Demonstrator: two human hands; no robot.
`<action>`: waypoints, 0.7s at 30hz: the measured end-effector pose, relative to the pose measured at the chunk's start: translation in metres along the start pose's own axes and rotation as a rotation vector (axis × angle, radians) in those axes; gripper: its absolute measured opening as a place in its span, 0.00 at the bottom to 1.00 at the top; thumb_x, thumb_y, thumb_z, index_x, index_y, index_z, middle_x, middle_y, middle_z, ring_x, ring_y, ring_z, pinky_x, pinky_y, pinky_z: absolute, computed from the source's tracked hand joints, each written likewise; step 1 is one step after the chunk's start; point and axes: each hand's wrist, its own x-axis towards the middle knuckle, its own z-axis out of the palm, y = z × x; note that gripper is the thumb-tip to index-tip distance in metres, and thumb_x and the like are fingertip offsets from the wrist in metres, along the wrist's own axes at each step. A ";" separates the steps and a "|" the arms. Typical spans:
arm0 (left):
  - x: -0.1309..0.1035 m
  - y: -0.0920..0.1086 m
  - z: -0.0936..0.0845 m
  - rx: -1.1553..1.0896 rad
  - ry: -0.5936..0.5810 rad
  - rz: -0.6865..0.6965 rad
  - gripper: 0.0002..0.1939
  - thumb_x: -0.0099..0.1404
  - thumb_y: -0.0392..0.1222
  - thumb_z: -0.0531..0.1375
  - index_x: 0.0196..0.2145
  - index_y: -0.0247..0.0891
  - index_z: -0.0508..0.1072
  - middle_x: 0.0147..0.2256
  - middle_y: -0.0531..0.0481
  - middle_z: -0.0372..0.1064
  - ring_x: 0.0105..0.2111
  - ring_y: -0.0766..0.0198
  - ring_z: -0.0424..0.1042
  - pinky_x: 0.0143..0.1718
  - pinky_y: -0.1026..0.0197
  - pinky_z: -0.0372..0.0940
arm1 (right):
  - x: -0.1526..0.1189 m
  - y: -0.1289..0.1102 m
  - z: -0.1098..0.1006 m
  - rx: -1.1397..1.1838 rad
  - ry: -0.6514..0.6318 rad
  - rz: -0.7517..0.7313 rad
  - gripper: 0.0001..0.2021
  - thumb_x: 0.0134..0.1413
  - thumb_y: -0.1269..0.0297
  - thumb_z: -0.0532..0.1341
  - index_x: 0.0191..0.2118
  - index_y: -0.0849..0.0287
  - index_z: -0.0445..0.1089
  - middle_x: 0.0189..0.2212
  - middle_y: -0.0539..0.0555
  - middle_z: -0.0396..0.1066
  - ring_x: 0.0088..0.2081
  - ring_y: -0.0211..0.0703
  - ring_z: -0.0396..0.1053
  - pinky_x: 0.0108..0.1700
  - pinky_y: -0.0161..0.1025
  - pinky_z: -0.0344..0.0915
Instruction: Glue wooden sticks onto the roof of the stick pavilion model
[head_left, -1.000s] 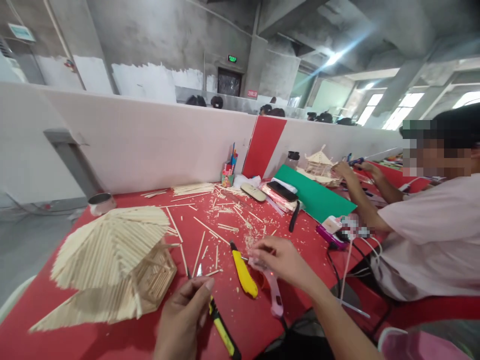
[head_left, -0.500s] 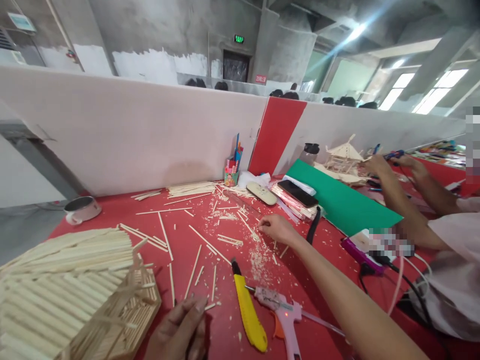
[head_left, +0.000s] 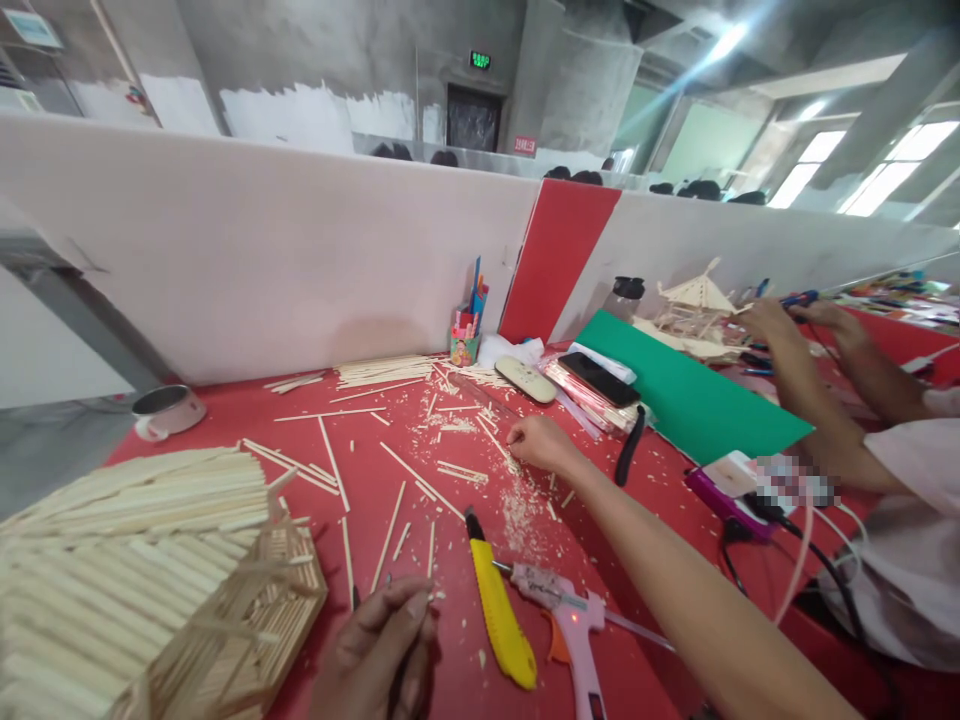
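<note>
My left hand (head_left: 379,645) is low in the middle, thumb and fingers pinched together; whatever lies between them is too small or hidden to name. My right hand (head_left: 541,443) reaches across the table with its fingertips closed, right by a thin wooden stick (head_left: 493,438) and some shavings. What it grips, if anything, does not show. Between the hands lie a yellow utility knife (head_left: 501,620) and a pink hot glue gun (head_left: 574,625) with a lit red light. At lower left stands a model roof of wooden sticks (head_left: 112,590), beside my left hand.
Loose sticks (head_left: 390,370) and wood crumbs are spread over the red table (head_left: 247,410). Farther back are a mug (head_left: 169,412), a pen cup (head_left: 464,345), a phone (head_left: 598,380) and a green board (head_left: 690,400). A co-worker's arms (head_left: 795,370) and a power strip (head_left: 731,500) are at right.
My left hand has shifted slightly right, still pinched. My right hand has moved a little left, closer to the stick and shavings. The view has tilted slightly.
</note>
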 end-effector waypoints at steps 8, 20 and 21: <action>-0.015 0.004 0.006 -0.008 -0.081 0.180 0.19 0.43 0.49 0.71 0.31 0.37 0.75 0.13 0.61 0.59 0.13 0.76 0.54 0.14 0.73 0.47 | -0.052 -0.047 -0.016 0.161 0.021 -0.093 0.11 0.57 0.61 0.59 0.41 0.63 0.71 0.38 0.52 0.72 0.37 0.41 0.70 0.38 0.37 0.68; -0.055 -0.020 -0.040 0.030 -0.213 0.145 0.19 0.44 0.52 0.71 0.27 0.34 0.76 0.14 0.59 0.59 0.13 0.77 0.52 0.13 0.73 0.46 | -0.243 -0.127 0.095 0.243 0.555 -0.487 0.13 0.55 0.72 0.55 0.45 0.57 0.70 0.34 0.52 0.75 0.34 0.39 0.72 0.36 0.34 0.67; -0.059 -0.020 -0.047 0.009 -0.200 0.135 0.19 0.43 0.51 0.71 0.26 0.34 0.76 0.14 0.58 0.60 0.13 0.77 0.53 0.13 0.74 0.47 | -0.248 -0.132 0.104 0.191 0.593 -0.487 0.12 0.56 0.72 0.54 0.45 0.58 0.69 0.33 0.53 0.74 0.34 0.40 0.72 0.36 0.34 0.67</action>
